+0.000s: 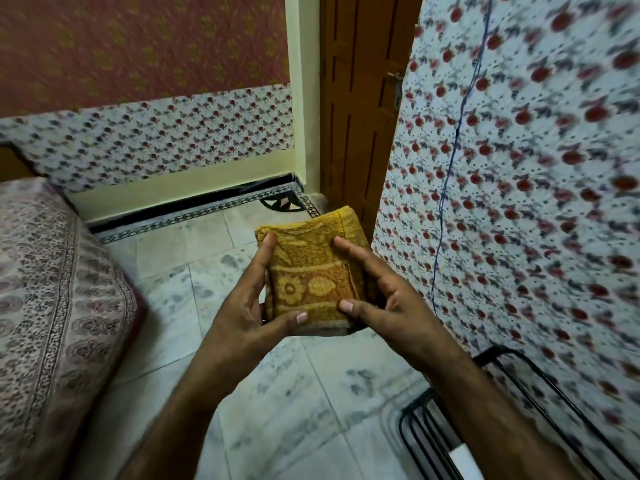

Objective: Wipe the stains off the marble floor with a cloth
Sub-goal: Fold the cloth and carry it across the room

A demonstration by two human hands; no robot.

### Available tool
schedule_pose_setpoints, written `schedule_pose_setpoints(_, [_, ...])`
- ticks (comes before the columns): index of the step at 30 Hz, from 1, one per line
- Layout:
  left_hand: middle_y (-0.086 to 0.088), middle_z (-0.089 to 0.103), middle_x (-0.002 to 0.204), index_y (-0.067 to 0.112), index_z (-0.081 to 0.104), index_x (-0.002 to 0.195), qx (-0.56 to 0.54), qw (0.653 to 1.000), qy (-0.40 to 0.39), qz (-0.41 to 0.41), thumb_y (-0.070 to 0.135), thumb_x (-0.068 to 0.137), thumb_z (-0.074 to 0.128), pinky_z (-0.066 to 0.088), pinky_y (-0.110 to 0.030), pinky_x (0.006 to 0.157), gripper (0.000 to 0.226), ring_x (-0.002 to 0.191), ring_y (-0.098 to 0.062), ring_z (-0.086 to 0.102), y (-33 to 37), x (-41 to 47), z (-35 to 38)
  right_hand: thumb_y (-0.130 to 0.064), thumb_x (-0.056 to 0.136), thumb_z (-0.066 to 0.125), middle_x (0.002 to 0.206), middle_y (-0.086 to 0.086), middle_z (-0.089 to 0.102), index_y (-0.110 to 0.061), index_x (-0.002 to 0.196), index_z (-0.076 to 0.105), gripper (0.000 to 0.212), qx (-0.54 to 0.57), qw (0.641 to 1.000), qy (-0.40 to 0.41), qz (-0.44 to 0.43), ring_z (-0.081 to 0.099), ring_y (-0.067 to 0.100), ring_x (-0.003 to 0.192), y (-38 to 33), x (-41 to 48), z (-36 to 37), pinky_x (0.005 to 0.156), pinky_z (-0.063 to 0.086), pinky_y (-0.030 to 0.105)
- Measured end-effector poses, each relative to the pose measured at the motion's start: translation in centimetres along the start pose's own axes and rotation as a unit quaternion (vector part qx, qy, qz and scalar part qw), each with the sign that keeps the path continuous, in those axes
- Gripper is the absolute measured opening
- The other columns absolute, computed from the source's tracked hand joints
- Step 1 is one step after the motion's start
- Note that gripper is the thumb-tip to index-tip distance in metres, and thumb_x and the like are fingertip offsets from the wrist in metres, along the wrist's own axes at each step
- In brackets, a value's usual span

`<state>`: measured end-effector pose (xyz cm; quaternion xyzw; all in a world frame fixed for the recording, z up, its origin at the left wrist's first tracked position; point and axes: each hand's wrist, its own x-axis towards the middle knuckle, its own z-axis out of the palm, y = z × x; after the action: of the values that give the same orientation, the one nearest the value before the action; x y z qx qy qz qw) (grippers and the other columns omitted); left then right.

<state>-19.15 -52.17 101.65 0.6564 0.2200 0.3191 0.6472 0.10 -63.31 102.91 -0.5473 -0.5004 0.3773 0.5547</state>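
Cloth (313, 271) above floor (194, 296), near bed (52, 289)

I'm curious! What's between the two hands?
A folded yellow cloth, held by the left hand and the right hand, seen in the head view.

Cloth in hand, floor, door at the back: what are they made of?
Cloth: thick folded woven textile, towel-like, matte yellow-orange with floral pattern; fibre unclear. Floor: white stone tiles with grey veining, slight sheen, probably marble. Door: brown panelled wood, or wood-look, dull finish.
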Motion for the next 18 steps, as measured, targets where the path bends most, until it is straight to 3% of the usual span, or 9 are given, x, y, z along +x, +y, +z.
schedule_pose_setpoints(5, [0.012, 0.037, 0.161, 0.051, 0.031, 0.151, 0.009, 1.0, -0.013, 0.004, 0.005, 0.076, 0.083, 0.054, -0.044, 0.103, 0.103, 0.141, -0.016, 0.048, 0.4, -2.9, 1.3, 0.012, 0.094, 0.061, 0.151, -0.025, 0.048, -0.052, 0.142, 0.049, 0.081, 0.0, 1.0, 0.026, 0.003, 0.051, 0.002, 0.138, -0.4, -3.9, 0.7, 0.108, 0.054, 0.038])
schedule_pose_setpoints(12, [0.013, 0.038, 0.159, 0.046, 0.027, 0.154, 0.006, 1.0, -0.023, -0.011, 0.004, 0.073, 0.077, 0.055, -0.04, 0.102, 0.103, 0.137, -0.012, 0.052, 0.9, -8.0, 1.4, 0.008, 0.094, 0.062, 0.146, -0.036, 0.047, -0.06, 0.139, 0.049, 0.083, -0.032, 0.998, 0.042, 0.028, 0.048, 0.0, 0.139, -0.8, -8.6, 3.6, 0.111, 0.052, 0.044])
schedule_pose_setpoints(18, [0.012, 0.035, 0.161, 0.04, 0.024, 0.156, 0.013, 0.999, -0.038, -0.012, -0.004, 0.078, 0.075, 0.056, -0.03, 0.097, 0.104, 0.134, 0.0, 0.052, 0.7, -12.3, 1.4, -0.005, 0.089, 0.063, 0.155, -0.026, 0.045, -0.049, 0.147, 0.047, 0.075, -0.029, 0.997, 0.055, 0.034, 0.044, 0.004, 0.144, -1.2, -12.8, 6.4, 0.116, 0.046, 0.048])
